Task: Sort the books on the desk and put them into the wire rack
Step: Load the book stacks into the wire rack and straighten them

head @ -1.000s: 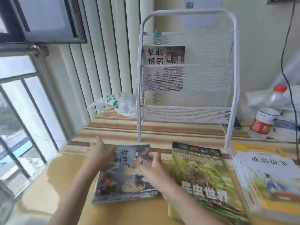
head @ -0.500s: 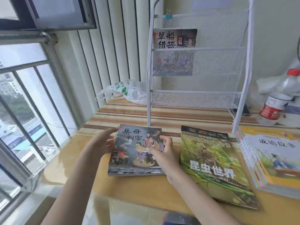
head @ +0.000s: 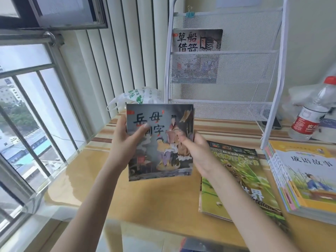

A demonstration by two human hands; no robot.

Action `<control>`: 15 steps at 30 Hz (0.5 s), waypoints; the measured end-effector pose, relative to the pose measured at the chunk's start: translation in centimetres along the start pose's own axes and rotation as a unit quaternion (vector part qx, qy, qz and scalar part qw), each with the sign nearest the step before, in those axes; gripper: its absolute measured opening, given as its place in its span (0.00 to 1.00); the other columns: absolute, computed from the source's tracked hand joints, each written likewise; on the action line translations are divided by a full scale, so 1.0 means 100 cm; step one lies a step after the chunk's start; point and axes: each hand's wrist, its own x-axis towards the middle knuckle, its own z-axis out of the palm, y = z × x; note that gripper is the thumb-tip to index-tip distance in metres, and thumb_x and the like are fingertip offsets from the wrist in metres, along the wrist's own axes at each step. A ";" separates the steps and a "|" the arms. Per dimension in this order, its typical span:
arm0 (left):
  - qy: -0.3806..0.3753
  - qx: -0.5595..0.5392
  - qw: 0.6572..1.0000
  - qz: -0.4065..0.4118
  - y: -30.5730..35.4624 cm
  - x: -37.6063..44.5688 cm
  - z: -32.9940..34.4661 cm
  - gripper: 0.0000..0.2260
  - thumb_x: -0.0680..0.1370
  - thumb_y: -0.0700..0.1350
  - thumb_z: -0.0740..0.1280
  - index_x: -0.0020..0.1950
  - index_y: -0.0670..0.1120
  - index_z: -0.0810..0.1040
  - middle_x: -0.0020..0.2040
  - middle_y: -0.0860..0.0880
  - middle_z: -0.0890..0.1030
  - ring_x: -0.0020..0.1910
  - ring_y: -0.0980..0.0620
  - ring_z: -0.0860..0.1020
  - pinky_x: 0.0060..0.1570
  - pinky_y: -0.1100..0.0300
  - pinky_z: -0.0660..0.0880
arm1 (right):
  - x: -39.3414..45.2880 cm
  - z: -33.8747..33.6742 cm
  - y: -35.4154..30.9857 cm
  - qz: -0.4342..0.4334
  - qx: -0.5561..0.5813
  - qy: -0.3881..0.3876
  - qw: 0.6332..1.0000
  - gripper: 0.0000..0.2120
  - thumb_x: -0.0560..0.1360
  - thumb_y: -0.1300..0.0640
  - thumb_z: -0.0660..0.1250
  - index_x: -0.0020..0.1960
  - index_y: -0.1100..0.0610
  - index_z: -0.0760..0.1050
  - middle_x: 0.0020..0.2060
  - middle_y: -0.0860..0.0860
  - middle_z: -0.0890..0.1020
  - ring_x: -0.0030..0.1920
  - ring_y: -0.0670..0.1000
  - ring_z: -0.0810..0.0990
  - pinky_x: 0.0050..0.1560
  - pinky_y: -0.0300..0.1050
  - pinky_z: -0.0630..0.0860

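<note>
On desk, by window: sorting underway, mostly undone.
Done: one dark-covered picture book (head: 197,40) stands in the middle tier of the white wire-mesh rack (head: 272,73), at its left end.
In hand: grey illustrated paperback bundle (head: 160,142), lifted clear of the yellow desk (head: 163,200), below the rack; left hand (head: 125,142) grips its left edge, thumb across the cover; right hand (head: 196,151) pinches the right edge, fingers curled.
Left: green insect book (head: 236,179) flat on desk; yellow storybook stack (head: 305,179) beside it.
Rack tiers: top and bottom appear empty.
Progress, estimated: early.
</note>
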 end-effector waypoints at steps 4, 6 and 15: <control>-0.018 0.021 0.998 0.058 0.015 0.000 0.008 0.10 0.77 0.45 0.67 0.54 0.48 0.69 0.46 0.49 0.81 0.43 0.50 0.83 0.35 0.55 0.81 | 0.005 -0.015 -0.012 -0.095 0.025 0.018 0.995 0.11 0.74 0.55 0.68 0.56 0.52 0.74 0.52 0.46 0.82 0.53 0.42 0.79 0.55 0.40 0.73; 0.000 0.004 0.999 0.039 0.017 -0.002 0.008 0.11 0.75 0.55 0.68 0.51 0.51 0.71 0.49 0.46 0.81 0.47 0.43 0.82 0.44 0.41 0.79 | 0.001 -0.017 -0.015 -0.108 0.016 0.002 0.994 0.13 0.74 0.51 0.68 0.56 0.53 0.73 0.53 0.44 0.80 0.53 0.35 0.77 0.56 0.36 0.72; 0.112 -0.026 0.993 -0.002 0.006 0.008 0.018 0.04 0.69 0.55 0.66 0.43 0.58 0.76 0.49 0.49 0.83 0.50 0.46 0.80 0.54 0.37 0.74 | 0.014 0.028 -0.031 -0.111 0.011 0.233 0.966 0.15 0.76 0.53 0.64 0.31 0.52 0.69 0.26 0.45 0.67 0.30 0.47 0.64 0.34 0.44 0.61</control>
